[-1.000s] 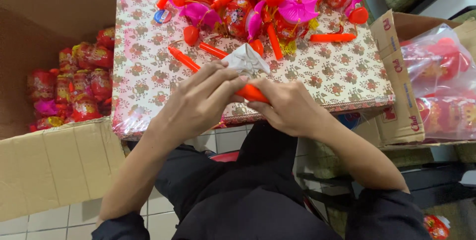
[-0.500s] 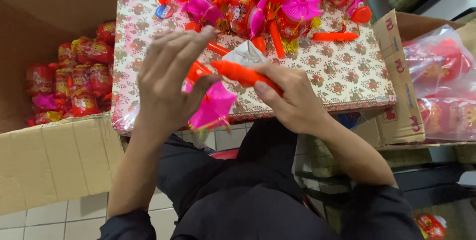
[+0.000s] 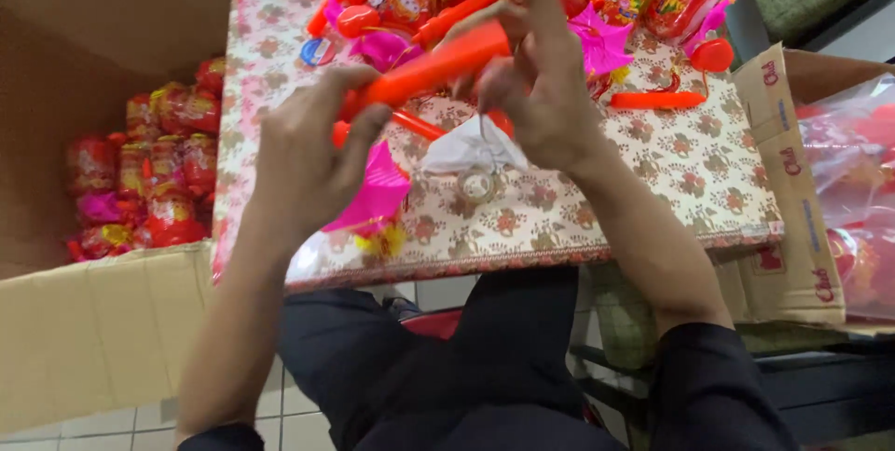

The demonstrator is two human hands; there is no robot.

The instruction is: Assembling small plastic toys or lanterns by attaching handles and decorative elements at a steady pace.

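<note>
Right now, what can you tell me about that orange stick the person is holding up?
The orange stick looks like smooth plastic, a plain rod tilted up to the right above the floral table. The left hand grips its lower end, the right hand pinches its upper end. A pink paper-like piece hangs below the left hand.

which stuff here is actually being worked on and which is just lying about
In hand:
- left hand
- right hand
- orange plastic stick
- pink paper fan piece

Lying about:
- floral-cloth table
- cardboard box of red lanterns
- crumpled clear wrapper
- loose orange stick
</note>
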